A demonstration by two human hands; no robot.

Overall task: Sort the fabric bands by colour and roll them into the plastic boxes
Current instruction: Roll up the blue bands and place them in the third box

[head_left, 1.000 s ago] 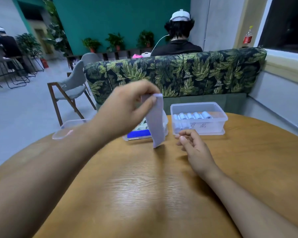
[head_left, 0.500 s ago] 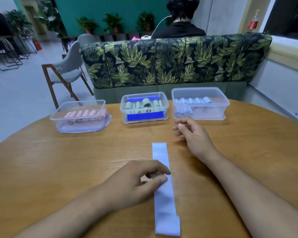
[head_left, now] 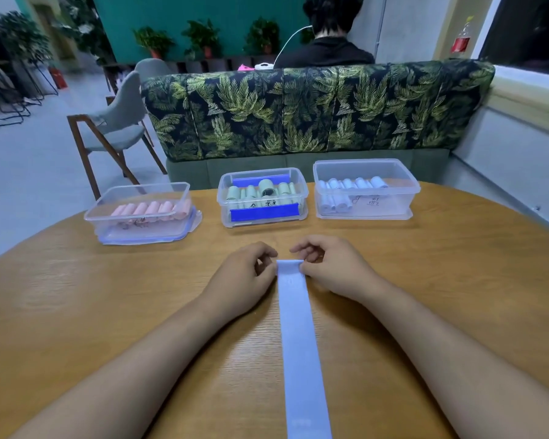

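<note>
Left hand point(head_left: 246, 275) and right hand point(head_left: 330, 270) are pinching the far end of the flat pale-blue fabric band point(head_left: 298, 337), starting the roll; next move likely needs tight, even turns toward the person.

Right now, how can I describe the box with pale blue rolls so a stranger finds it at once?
At the far edge of the round wooden table, in front of the leaf-print sofa, three clear boxes stand in a row. It is the rightmost box. Only it holds pale blue rolls; the middle box holds green ones, the left box pink ones.
</note>
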